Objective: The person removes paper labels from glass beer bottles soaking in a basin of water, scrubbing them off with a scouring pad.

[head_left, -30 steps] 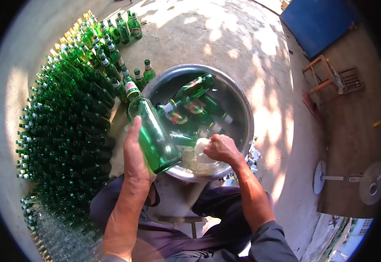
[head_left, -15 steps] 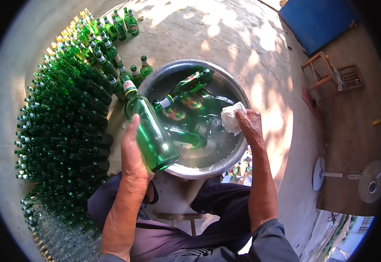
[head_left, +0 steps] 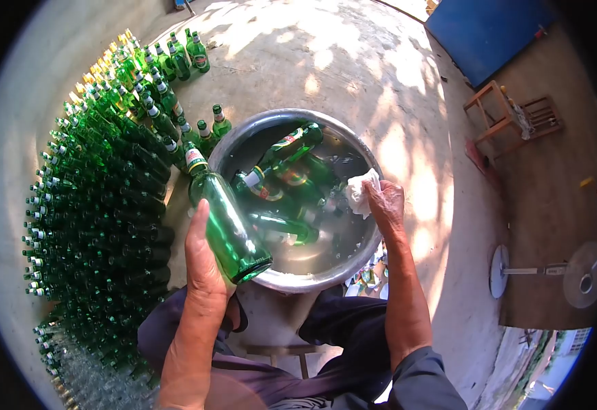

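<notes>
The left hand (head_left: 206, 263) is closed around a green bottle (head_left: 229, 222), with its thumb along the glass; the fingers behind are hidden, so I cannot tell how far they reach. The bottle lies tilted over the near left rim of the basin (head_left: 303, 285), its neck pointing away from the person and its base toward the basin's near side. The right hand (head_left: 385, 203), at the right rim of the basin, has its fingers pinched on a crumpled white cloth (head_left: 361, 193), which hangs over the water.

The bottle is probably stiff and moderately heavy, and it would be slippery if the glass is wet; a knock on the metal rim could break it. The wide body seems the safest place to hold, with the whole palm, while the neck gives a narrower grip. The cloth should be soft and light, easy to squeeze.

Inside the basin, several more bottles (head_left: 289, 147) lie in the water. To the left of the basin stands a large crowd of green bottles (head_left: 107, 212). Under its near right edge there are small paper scraps (head_left: 369, 279). Far to the right of the basin are a wooden chair (head_left: 541, 116) and a fan (head_left: 498, 271).
</notes>
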`<state>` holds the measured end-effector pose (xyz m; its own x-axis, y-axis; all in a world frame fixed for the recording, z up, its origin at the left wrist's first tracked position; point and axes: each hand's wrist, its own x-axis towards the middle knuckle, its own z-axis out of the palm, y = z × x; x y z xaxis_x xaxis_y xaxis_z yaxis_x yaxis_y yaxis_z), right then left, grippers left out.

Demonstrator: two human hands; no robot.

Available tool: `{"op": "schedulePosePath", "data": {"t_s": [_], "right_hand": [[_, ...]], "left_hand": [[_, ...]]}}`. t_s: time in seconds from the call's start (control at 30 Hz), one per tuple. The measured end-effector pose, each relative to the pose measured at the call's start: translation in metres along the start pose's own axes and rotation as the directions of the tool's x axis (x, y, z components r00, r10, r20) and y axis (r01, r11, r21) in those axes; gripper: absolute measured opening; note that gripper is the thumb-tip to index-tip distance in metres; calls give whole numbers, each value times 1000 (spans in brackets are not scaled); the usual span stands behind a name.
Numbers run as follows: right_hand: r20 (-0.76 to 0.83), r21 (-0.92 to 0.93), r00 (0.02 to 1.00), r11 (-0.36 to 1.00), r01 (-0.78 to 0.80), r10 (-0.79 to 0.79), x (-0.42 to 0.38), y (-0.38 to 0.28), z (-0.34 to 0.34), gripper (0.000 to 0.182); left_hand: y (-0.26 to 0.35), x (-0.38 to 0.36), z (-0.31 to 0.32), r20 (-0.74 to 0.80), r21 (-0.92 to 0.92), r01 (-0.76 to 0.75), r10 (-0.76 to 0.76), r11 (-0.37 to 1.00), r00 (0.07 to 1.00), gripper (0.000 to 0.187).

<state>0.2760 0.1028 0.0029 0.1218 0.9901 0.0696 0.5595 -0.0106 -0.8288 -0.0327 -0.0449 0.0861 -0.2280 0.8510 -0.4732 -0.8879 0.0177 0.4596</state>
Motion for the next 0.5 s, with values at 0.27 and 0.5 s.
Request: {"op": "schedulePosePath", "data": {"t_s": [0.27, 0.5], "right_hand": [[97, -140, 993, 987, 85, -72, -12, -20, 11, 48], [502, -110, 864, 989, 102, -33, -34, -35, 36, 38]], "left_hand": [[8, -1, -2, -25, 86, -27, 29, 996, 999, 40], [7, 6, -5, -119, 113, -72, 85, 991, 989, 46]]}}
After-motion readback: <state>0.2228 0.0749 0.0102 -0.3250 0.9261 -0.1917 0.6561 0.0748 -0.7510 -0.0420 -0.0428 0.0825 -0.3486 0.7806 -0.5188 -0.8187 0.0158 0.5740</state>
